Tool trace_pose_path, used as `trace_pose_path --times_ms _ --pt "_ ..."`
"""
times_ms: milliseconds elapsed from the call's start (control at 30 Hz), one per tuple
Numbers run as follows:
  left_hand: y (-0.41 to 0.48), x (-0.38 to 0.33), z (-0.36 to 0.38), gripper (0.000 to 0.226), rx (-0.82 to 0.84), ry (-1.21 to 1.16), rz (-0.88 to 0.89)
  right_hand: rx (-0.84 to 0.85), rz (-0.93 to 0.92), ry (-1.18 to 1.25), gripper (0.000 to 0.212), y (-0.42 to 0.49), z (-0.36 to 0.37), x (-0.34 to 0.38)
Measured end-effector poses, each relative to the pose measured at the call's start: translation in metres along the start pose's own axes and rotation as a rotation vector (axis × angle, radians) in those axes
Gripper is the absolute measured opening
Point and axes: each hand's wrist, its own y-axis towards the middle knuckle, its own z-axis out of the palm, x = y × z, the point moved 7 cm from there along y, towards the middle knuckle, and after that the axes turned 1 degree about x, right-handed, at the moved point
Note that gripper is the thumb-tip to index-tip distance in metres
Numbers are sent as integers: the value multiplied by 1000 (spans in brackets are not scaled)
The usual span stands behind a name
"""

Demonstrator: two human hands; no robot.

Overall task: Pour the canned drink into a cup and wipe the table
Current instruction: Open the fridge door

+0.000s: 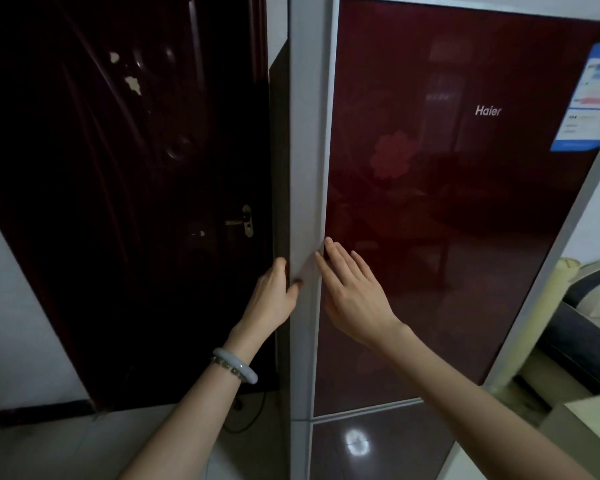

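A tall fridge with a dark red glass door (pixel 447 202) and a grey side panel (pixel 305 150) fills the view, and its door is closed. My left hand (pixel 274 296) reaches round the fridge's left side edge, fingers hidden behind the panel, thumb on the grey side. My right hand (pixel 354 289) lies flat with straight fingers on the door's left edge. No can, cup or cloth is in sight.
A dark wooden room door (pixel 125 202) with a metal handle (pixel 245 220) stands just left of the fridge. A lower fridge door (pixel 378 445) sits below the upper one. At the right edge are a dark appliance (pixel 582 327) and a pale surface corner (pixel 589 420).
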Motion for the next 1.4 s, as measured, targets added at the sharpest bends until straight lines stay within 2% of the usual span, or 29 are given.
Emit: trace_pose_path --times_ms 67,267,400,733,867,1100,1267,1400 --pt "1 -1 -2 32 10 30 8 15 8 -22 58 -1 -2 1" --pt "0 -9 -8 27 47 106 28 57 8 -78 60 -1 -7 1" --pt "-12 -12 -8 33 87 92 80 60 17 -85 66 -16 -10 1" --pt "-94 -45 -3 40 111 -115 136 27 81 -15 65 -89 -49 8" --pt "-130 -63 6 40 167 -161 153 22 95 44 76 -125 -69 10" --pt "-214 -128 28 57 177 -199 125 88 175 118 88 -204 -105 5" --pt "-267 -180 54 63 238 -179 214 82 256 145 98 -259 -134 -7" --pt "-297 -219 78 63 272 -190 301 -5 373 131 94 -301 -153 -19"
